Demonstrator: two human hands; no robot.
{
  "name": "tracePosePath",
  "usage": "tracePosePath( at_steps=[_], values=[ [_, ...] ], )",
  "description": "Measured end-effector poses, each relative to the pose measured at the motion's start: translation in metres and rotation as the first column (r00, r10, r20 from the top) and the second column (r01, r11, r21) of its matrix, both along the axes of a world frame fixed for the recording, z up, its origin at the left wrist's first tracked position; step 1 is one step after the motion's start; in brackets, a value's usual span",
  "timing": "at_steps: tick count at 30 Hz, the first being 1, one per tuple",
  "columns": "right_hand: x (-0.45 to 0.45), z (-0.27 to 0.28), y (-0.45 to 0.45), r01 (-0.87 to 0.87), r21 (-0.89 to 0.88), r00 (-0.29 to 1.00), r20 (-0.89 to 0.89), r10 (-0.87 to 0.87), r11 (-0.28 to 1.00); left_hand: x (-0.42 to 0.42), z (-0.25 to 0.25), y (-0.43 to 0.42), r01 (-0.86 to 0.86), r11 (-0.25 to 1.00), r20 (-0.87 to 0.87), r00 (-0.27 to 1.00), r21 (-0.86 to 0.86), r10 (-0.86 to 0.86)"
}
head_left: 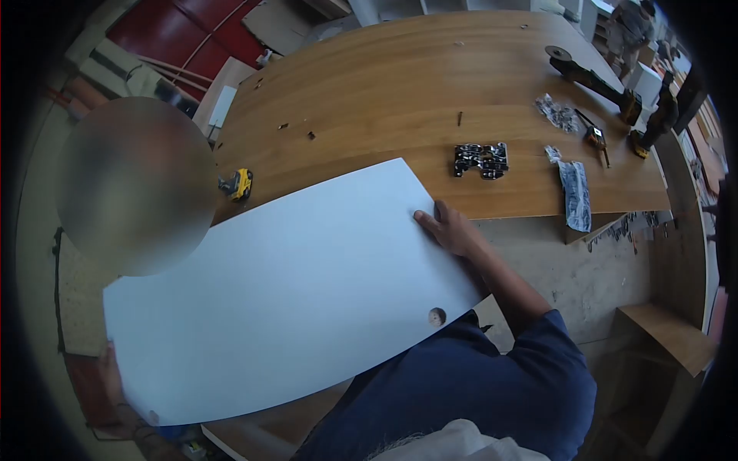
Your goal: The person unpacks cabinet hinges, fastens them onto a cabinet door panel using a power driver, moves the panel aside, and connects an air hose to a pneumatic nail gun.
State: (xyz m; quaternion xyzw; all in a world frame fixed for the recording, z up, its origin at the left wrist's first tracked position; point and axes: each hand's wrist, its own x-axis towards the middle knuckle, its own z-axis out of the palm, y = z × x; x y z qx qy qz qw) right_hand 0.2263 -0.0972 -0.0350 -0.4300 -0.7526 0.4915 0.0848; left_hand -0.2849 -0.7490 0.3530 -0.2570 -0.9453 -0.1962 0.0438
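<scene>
A large white panel (292,284) lies tilted across my front, its far edge over the wooden table. My right hand (448,229) is closed on the panel's right edge, the thumb on its white face and the fingers underneath. At the far left end, my left hand (113,376) grips the other short edge, most of its fingers hidden by the board. A round hole (437,316) is cut near the panel's lower right edge, and a similar round mark (154,417) shows at the lower left corner. Several metal hinges (481,160) sit together on the table, beyond my right hand.
On the wooden table (369,92) are an angle grinder (592,81), a cordless drill (657,123), an orange-black tool (595,137), plastic packets (575,196) and a yellow-black tool (240,184). A blurred round patch covers the left. Another person (632,34) stands far back right.
</scene>
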Motion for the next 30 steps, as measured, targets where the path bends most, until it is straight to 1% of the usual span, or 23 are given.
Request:
tracePosePath(
  at_steps=[1, 2, 3, 4, 5, 6, 7, 9, 10, 12, 14, 16, 17, 19, 20, 21, 22, 23, 24, 25, 27, 28, 30],
  values=[
    [0.008, 0.005, 0.008, 0.013, -0.007, 1.0, 0.004, -0.013, 1.0, 0.007, -0.016, 0.017, 0.029, 0.999, 0.041, 0.999, -0.038, -0.028],
    [0.015, 0.009, 0.017, 0.012, 0.037, 0.999, 0.05, -0.014, 0.999, 0.009, -0.03, 0.033, 0.04, 0.998, 0.047, 0.998, -0.043, -0.038],
    [0.022, 0.012, 0.026, 0.006, 0.085, 0.995, 0.098, -0.014, 0.996, 0.012, -0.044, 0.046, 0.005, 1.0, 0.108, 0.994, 0.019, -0.007],
    [0.028, 0.012, 0.035, 0.01, 0.09, 0.994, 0.104, -0.019, 0.996, 0.01, -0.06, 0.056, -0.036, 0.996, 0.17, 0.985, 0.083, 0.022],
    [0.033, 0.01, 0.045, 0.007, 0.108, 0.995, 0.102, -0.018, 0.994, -0.005, -0.076, 0.056, -0.012, 0.99, 0.178, 0.984, 0.144, -0.014],
    [0.037, 0.009, 0.054, 0.001, 0.128, 0.995, 0.097, -0.014, 0.992, 0.001, -0.083, 0.068, -0.013, 0.988, 0.179, 0.984, 0.153, -0.015],
    [0.041, 0.005, 0.062, -0.001, 0.135, 0.995, 0.094, -0.012, 0.991, 0.012, -0.089, 0.088, -0.035, 0.991, 0.189, 0.982, 0.126, 0.01],
    [0.05, -0.002, 0.077, 0.013, 0.17, 0.988, 0.15, -0.039, 0.985, 0.017, -0.098, 0.108, -0.056, 0.993, 0.195, 0.98, 0.103, 0.035],
    [0.055, -0.001, 0.086, 0.014, 0.174, 0.988, 0.148, -0.04, 0.985, 0.014, -0.108, 0.116, -0.037, 0.996, 0.178, 0.984, 0.085, 0.021],
    [0.068, 0.004, 0.103, -0.039, 0.192, 0.973, 0.229, -0.006, 0.981, 0.003, -0.131, 0.127, -0.02, 0.998, 0.163, 0.987, 0.065, 0.009],
    [0.083, 0.015, 0.121, -0.054, 0.182, 0.97, 0.245, 0.008, 0.982, -0.003, -0.16, 0.142, 0.098, 0.991, 0.212, 0.97, 0.093, -0.116],
    [0.101, 0.018, 0.139, 0.015, 0.19, 0.972, 0.227, -0.059, 0.982, -0.009, -0.193, 0.162, 0.118, 0.988, 0.214, 0.967, 0.096, -0.136],
    [0.11, -0.001, 0.152, 0.055, 0.266, 0.977, 0.184, -0.107, 0.962, -0.012, -0.212, 0.174, 0.138, 0.986, 0.217, 0.963, 0.099, -0.156],
    [0.128, -0.001, 0.175, 0.062, 0.281, 0.968, 0.217, -0.126, 0.958, -0.015, -0.25, 0.197, 0.154, 0.982, 0.224, 0.959, 0.105, -0.174],
    [0.136, 0.0, 0.184, 0.072, 0.293, 0.958, 0.244, -0.147, 0.953, -0.014, -0.27, 0.213, 0.131, 0.988, 0.167, 0.975, 0.083, -0.144],
    [0.143, -0.007, 0.191, 0.091, 0.38, 0.964, 0.199, -0.178, 0.921, -0.016, -0.289, 0.226, 0.107, 0.992, 0.107, 0.988, 0.062, -0.113],
    [0.15, -0.01, 0.198, 0.091, 0.384, 0.964, 0.196, -0.177, 0.919, -0.019, -0.312, 0.238, 0.106, 0.992, 0.105, 0.988, 0.067, -0.113],
    [0.155, -0.013, 0.205, 0.096, 0.401, 0.957, 0.215, -0.195, 0.911, -0.023, -0.331, 0.251, 0.144, 0.985, 0.176, 0.972, 0.091, -0.158],
    [0.157, -0.014, 0.211, 0.101, 0.417, 0.949, 0.233, -0.214, 0.903, -0.025, -0.338, 0.261, 0.181, 0.976, 0.243, 0.948, 0.117, -0.205],
    [0.16, -0.011, 0.209, 0.138, 0.414, 0.951, 0.199, -0.237, 0.9, -0.017, -0.341, 0.274, 0.182, 0.976, 0.237, 0.949, 0.12, -0.206],
    [0.169, -0.014, 0.206, 0.152, 0.423, 0.953, 0.177, -0.245, 0.893, 0.011, -0.353, 0.312, 0.112, 0.982, 0.361, 0.919, 0.151, -0.16],
    [0.172, -0.014, 0.203, 0.164, 0.427, 0.954, 0.162, -0.253, 0.889, 0.017, -0.356, 0.323, 0.12, 0.981, 0.36, 0.918, 0.154, -0.169],
    [0.181, -0.013, 0.192, 0.157, 0.402, 0.95, 0.187, -0.249, 0.902, 0.022, -0.364, 0.342, -0.002, 0.994, 0.329, 0.944, 0.11, -0.035]
  ],
)
